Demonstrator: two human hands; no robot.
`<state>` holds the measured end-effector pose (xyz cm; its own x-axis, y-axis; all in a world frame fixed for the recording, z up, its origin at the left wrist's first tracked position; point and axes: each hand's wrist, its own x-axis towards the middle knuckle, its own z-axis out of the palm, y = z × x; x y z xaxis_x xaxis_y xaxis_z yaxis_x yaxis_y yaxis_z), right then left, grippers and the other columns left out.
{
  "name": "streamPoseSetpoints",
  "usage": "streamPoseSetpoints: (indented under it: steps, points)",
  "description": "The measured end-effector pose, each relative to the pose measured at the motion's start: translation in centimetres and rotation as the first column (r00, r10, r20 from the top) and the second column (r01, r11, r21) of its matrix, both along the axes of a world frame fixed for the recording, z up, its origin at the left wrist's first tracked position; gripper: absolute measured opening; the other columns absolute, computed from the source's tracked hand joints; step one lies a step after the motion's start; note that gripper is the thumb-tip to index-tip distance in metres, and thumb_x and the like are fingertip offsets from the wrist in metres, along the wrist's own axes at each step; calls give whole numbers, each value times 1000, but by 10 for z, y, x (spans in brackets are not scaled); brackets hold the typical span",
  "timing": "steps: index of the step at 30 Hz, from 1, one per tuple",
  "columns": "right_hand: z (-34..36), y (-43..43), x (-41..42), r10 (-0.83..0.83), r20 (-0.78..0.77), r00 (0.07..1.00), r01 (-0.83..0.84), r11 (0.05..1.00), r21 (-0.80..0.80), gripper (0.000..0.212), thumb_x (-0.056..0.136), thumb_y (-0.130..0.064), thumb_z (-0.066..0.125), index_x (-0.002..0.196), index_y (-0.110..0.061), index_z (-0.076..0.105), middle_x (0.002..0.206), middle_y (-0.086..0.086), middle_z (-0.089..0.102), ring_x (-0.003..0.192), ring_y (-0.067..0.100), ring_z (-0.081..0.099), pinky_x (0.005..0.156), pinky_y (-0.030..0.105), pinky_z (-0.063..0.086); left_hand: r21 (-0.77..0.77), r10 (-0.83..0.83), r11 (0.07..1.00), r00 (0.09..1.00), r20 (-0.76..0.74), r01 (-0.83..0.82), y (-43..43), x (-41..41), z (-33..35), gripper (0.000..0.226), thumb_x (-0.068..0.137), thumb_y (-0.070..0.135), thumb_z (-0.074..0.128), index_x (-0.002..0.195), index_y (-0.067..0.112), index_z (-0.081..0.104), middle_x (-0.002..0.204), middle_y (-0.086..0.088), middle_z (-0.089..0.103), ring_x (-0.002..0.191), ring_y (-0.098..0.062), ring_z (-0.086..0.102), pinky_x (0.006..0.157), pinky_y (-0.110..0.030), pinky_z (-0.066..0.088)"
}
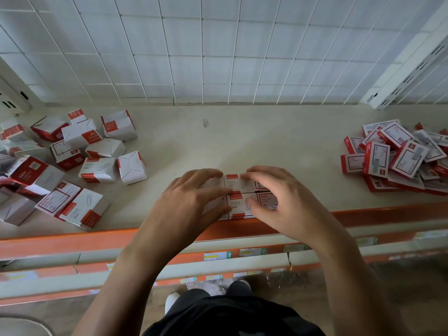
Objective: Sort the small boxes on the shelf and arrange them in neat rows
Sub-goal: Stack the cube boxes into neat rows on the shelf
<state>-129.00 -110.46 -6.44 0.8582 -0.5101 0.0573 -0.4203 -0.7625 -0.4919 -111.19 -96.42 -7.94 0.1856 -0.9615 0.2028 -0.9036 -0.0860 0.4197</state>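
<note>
We've got the shelf (181,141) wide across the frame, a jumbled heap (72,154) centre left and a flatter pile (400,156) centre right. Dead centre, hard against the orange lip (72,238), sits our block of boxes (238,190), with the left hand (194,197) and right hand (278,197) curled round it, squeezing inward. Squeeze unevenly and a row could buckle or tip over that lip.
</note>
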Motion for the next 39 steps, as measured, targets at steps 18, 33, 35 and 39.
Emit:
streamPoseSetpoints:
  steps: [18,33,35,39]
  points:
    - [-14,58,62,-59,159,985,51,997,53,40,84,-20,60,123,-10,60,125,1,54,124,15,45,106,19,35,-33,80,996,994,-68,-82,51,45,-2,37,88,51,52,111,29,71,131,4,56,115,-17,54,92,-36,50]
    - [3,79,40,-285,24,958,286,954,-86,45,92,-27,59,136,-17,56,135,-3,55,119,17,53,100,21,43,-71,24,997,995,93,-18,48,33,-4,34,88,45,51,113,30,68,129,2,59,123,-27,51,93,-43,43]
    - [1,80,42,-300,29,953,301,950,-83,44,92,-24,62,135,-15,57,134,-2,55,118,16,54,96,16,41,-67,28,997,997,70,-24,48,34,-5,33,88,43,52,113,30,69,128,2,60,122,-29,51,93,-46,45]
    - [6,76,42,-289,26,957,290,956,-46,42,91,-26,65,131,-15,60,131,-6,54,114,12,54,92,12,39,-75,-4,997,1000,-4,4,47,36,-6,31,89,40,55,112,26,70,127,0,60,121,-28,52,92,-48,49]
